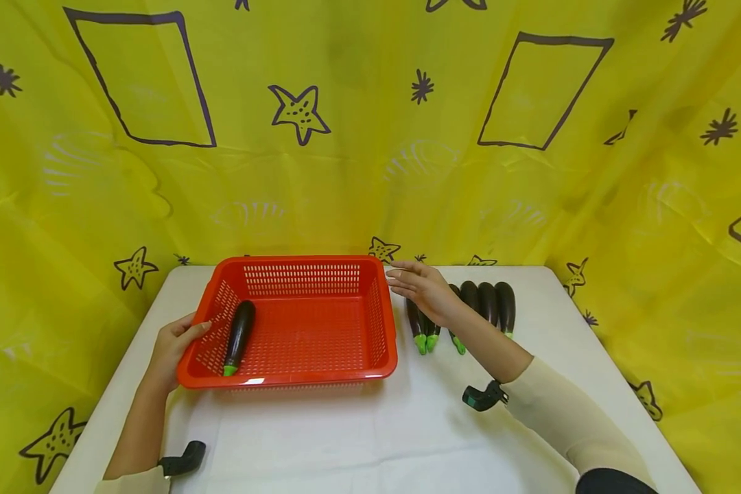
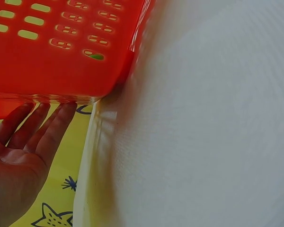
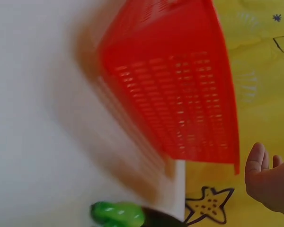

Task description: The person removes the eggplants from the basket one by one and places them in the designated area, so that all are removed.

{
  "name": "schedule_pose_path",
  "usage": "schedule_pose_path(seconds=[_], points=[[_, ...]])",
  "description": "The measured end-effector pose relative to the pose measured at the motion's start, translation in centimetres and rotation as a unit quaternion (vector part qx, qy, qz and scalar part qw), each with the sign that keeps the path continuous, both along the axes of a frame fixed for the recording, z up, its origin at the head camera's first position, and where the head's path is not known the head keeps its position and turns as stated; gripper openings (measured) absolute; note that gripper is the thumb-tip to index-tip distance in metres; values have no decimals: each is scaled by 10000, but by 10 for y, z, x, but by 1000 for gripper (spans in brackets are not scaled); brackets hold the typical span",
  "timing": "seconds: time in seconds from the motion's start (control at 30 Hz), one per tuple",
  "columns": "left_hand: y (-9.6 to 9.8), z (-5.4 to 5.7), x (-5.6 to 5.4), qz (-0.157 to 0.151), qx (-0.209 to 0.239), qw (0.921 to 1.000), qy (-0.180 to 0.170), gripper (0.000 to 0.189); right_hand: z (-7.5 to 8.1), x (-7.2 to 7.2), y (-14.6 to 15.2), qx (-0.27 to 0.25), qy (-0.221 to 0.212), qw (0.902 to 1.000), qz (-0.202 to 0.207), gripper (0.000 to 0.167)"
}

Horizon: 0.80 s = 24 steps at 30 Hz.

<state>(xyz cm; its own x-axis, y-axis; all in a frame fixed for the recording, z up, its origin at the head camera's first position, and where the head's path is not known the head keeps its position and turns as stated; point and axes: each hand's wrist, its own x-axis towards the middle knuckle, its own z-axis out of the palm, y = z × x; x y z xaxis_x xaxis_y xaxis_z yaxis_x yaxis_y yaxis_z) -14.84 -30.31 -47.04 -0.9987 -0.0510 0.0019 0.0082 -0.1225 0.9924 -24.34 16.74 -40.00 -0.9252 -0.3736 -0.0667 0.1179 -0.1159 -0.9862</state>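
Note:
A red plastic basket (image 1: 309, 336) with slotted walls is above the white table, left of centre. One eggplant (image 1: 240, 336) lies in it along its left side, green stem end toward the front. My left hand (image 1: 175, 346) grips the basket's left rim, thumb over the edge; in the left wrist view, the left hand's fingers (image 2: 57, 127) touch the wall from outside. Beside the far right corner of the basket is my right hand (image 1: 426, 291), fingers extended and holding nothing. In the right wrist view a gap shows between the basket (image 3: 180, 99) and the right hand (image 3: 270, 182).
Several more eggplants (image 1: 488, 305) lie in a row on the white table (image 1: 444, 425) at the right, partly hidden by the right hand and forearm. A yellow curtain (image 1: 358, 185) with dark drawings hangs behind and around the table.

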Motion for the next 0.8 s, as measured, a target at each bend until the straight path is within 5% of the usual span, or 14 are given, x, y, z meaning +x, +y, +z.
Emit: schedule_pose_path(seconds=[0.27, 0.8], points=[[-1, 0, 0, -54, -11, 10000, 32, 29, 18, -10, -27, -252, 46, 9996, 113, 50], [-1, 0, 0, 29, -86, 10000, 33, 23, 30, -25, -83, -466, -118, 9978, 448, 44]])
